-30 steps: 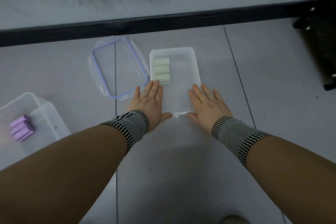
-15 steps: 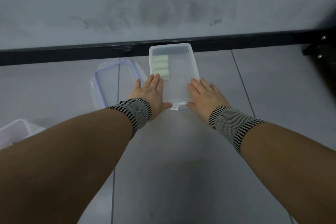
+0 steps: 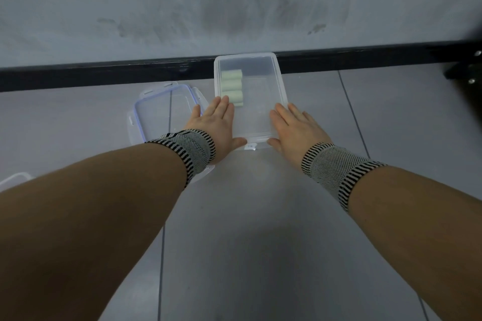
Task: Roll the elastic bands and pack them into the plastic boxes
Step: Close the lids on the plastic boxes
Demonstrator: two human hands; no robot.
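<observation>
Clear plastic box (image 3: 276, 91) sits on the tiled floor (image 3: 260, 216), far end against the black baseboard (image 3: 104, 74), with pale green rolled bands (image 3: 232, 87) stacked along its left side. Left hand (image 3: 216, 125) and right hand (image 3: 294, 128) lie flat, fingers straight, flanking its near end — nothing gripped. Risk: further pushing jams the box on the baseboard — rolls may shift or unroll; the loose lid (image 3: 167, 112) lies just left.

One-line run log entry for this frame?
phase: pushing box | left hand: flat on box | right hand: flat on box | inside: green rolls | lid: off, left
</observation>
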